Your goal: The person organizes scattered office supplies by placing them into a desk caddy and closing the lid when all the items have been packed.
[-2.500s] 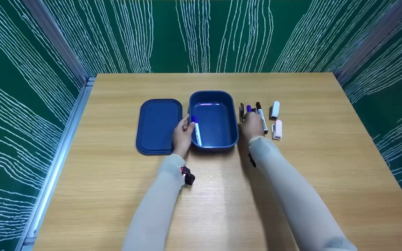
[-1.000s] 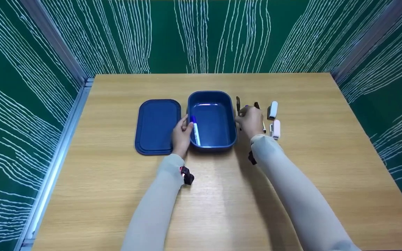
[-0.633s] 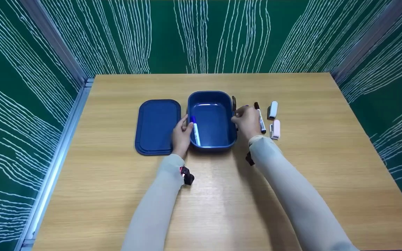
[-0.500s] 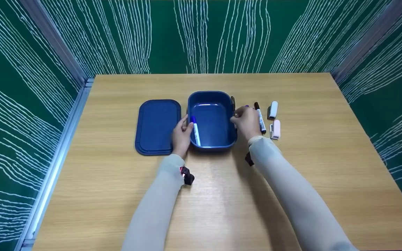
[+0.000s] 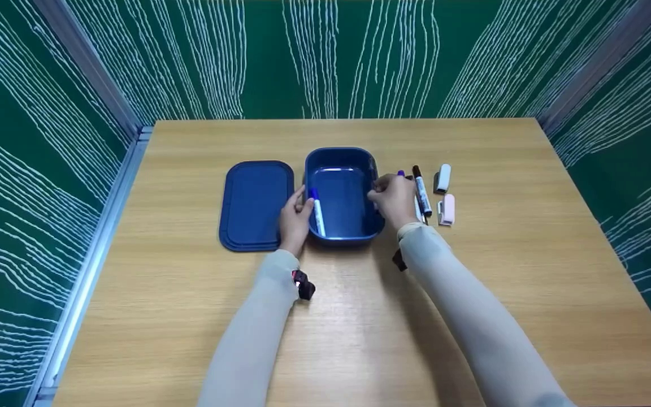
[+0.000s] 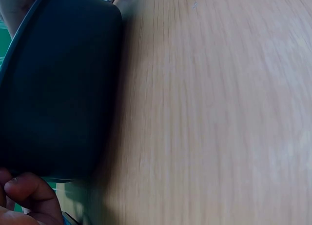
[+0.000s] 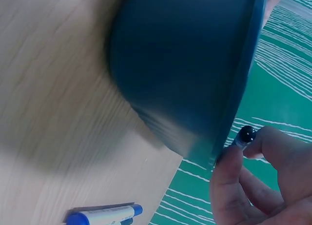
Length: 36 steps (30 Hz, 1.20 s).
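The left hand (image 5: 295,217) rests against the box's (image 5: 343,234) left wall, fingers straight, touching it without gripping. A blue marker (image 5: 318,211) lies inside along that wall. The right hand (image 5: 394,196) pinches a dark marker (image 7: 243,135) over the box's right rim. Beyond lie two markers (image 5: 421,189) and two caps (image 5: 446,193); the lid (image 5: 255,203) lies left of the box.

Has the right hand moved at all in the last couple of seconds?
Yes. The right hand has shifted left, from over the pens on the table to the right rim of the blue box, pinching a dark pen.
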Motion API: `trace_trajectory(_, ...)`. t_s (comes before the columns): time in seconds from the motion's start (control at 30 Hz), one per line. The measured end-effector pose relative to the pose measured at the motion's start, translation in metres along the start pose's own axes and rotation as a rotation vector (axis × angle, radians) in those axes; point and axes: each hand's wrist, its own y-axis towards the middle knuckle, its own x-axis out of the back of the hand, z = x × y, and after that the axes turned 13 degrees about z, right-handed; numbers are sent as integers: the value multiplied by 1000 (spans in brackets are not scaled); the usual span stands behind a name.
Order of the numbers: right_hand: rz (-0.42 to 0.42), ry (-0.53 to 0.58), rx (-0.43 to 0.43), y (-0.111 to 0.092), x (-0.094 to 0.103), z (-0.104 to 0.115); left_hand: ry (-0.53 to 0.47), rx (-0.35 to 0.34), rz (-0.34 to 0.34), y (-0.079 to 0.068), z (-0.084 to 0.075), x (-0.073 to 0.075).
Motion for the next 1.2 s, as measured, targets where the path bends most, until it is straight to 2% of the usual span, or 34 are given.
trace_trajectory(0.4, 13, 15, 51, 0, -11, 12, -15, 13, -1, -1, -2, 1)
trace_trajectory(0.6, 46, -4, 29, -2, -16, 19, -26, 10, -7, -1, -2, 0)
trace_trajectory(0.87, 90, 67, -3, -4, -24, 27, -26, 11, -8, -1, -1, -1)
trace_trajectory(1.2, 116, 77, 18, -7, -36, 37, -21, 20, 8, 0, -2, 1)
